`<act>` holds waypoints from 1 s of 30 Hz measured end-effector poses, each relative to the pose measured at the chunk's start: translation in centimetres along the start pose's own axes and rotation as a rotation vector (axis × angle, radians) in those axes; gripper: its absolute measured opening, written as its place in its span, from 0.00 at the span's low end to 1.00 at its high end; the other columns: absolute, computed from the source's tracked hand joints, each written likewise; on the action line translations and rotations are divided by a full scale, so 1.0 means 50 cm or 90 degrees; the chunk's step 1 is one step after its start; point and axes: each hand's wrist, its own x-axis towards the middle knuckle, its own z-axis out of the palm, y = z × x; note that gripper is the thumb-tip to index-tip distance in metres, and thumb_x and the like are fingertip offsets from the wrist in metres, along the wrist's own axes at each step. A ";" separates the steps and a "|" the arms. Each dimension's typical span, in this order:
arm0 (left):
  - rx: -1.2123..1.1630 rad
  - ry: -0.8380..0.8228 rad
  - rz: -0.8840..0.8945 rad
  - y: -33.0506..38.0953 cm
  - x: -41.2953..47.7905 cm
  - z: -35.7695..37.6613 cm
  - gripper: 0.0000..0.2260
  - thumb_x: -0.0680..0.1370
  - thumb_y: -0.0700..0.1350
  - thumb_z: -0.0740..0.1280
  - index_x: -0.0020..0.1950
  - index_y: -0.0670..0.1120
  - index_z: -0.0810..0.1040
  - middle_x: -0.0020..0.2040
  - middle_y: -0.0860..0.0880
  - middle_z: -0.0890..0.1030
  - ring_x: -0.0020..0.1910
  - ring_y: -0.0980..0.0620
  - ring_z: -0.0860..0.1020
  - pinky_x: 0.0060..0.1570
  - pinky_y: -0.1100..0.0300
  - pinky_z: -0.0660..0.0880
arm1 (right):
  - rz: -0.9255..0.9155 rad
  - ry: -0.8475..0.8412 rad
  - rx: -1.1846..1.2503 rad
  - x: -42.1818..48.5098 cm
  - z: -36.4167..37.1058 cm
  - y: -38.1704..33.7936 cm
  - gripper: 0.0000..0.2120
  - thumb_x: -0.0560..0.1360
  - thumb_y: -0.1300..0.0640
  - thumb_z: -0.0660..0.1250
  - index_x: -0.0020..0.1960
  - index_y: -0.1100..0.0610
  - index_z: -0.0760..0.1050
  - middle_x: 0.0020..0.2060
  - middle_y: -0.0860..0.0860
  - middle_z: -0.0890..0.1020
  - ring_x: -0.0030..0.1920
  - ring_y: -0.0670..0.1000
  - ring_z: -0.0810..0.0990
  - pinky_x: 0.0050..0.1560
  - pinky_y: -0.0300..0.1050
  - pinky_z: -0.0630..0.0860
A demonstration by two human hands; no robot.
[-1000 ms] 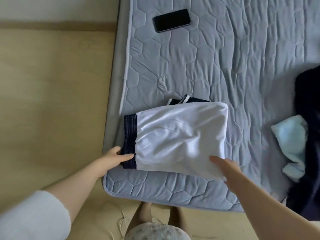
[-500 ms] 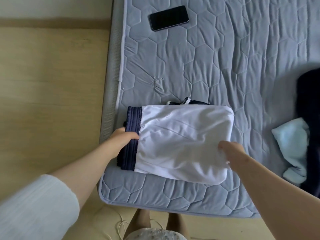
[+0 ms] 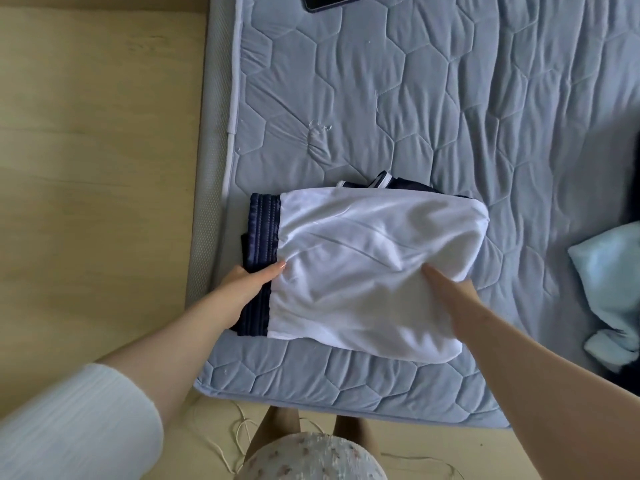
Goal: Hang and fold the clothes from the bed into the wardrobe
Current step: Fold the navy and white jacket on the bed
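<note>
The folded garment (image 3: 363, 271) lies flat on the mattress (image 3: 450, 98), close to the mattress's near-left corner. It is a white fabric panel folded over darker layers, with a navy ribbed waistband (image 3: 263, 230) at the end nearest the mattress's left edge. A navy-and-white trimmed edge shows at its far side.

Handling properties (judged): light, soft and limp. The white cloth looks smooth and may slide over the layers beneath. The garment has no stiffness of its own, so the fold is likely to sag or open if lifted from one point only.

Recommended hold: support both short ends together, with fingers under the whole stack and thumbs on top. The waistband is the thickest, firmest part and offers the most secure purchase.

Grip state:
- The left hand (image 3: 242, 289) clasps the waistband end, thumb on top. Its fingers are hidden under the cloth.
- The right hand (image 3: 450, 299) holds the opposite end. One digit lies on the white fabric, which bunches round the hand; the other fingers are hidden, apparently underneath.

Surroundings: a light-blue cloth (image 3: 609, 278) lies crumpled on the mattress toward its right side, well apart from the garment. A dark phone (image 3: 332, 1) lies at the mattress's far-left area. A wooden floor (image 3: 86, 168) borders the mattress's left edge.
</note>
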 end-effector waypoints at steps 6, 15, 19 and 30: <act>-0.065 0.005 0.045 -0.009 -0.031 -0.011 0.10 0.70 0.55 0.73 0.41 0.51 0.76 0.41 0.50 0.79 0.39 0.52 0.77 0.33 0.61 0.70 | -0.038 0.013 -0.032 -0.041 0.017 0.000 0.22 0.71 0.50 0.71 0.61 0.57 0.72 0.40 0.48 0.75 0.38 0.48 0.73 0.47 0.45 0.67; -0.157 0.105 0.206 0.002 -0.217 -0.111 0.09 0.75 0.48 0.69 0.52 0.46 0.77 0.40 0.47 0.79 0.38 0.48 0.78 0.41 0.56 0.74 | -0.173 -0.044 -0.027 -0.247 0.077 -0.058 0.12 0.71 0.54 0.71 0.52 0.54 0.75 0.38 0.48 0.80 0.39 0.49 0.78 0.38 0.40 0.71; -0.252 0.182 0.236 -0.017 -0.334 -0.195 0.06 0.75 0.48 0.69 0.48 0.47 0.77 0.39 0.48 0.79 0.37 0.50 0.77 0.36 0.58 0.72 | -0.255 -0.113 -0.062 -0.367 0.110 -0.125 0.08 0.70 0.55 0.70 0.48 0.53 0.75 0.36 0.47 0.79 0.37 0.47 0.78 0.36 0.40 0.70; -0.598 0.331 0.225 -0.189 -0.603 -0.490 0.04 0.73 0.45 0.71 0.43 0.47 0.78 0.33 0.49 0.79 0.25 0.53 0.78 0.23 0.65 0.71 | -0.388 -0.391 -0.239 -0.778 0.301 -0.208 0.03 0.66 0.65 0.65 0.36 0.58 0.74 0.27 0.53 0.76 0.28 0.52 0.73 0.24 0.37 0.70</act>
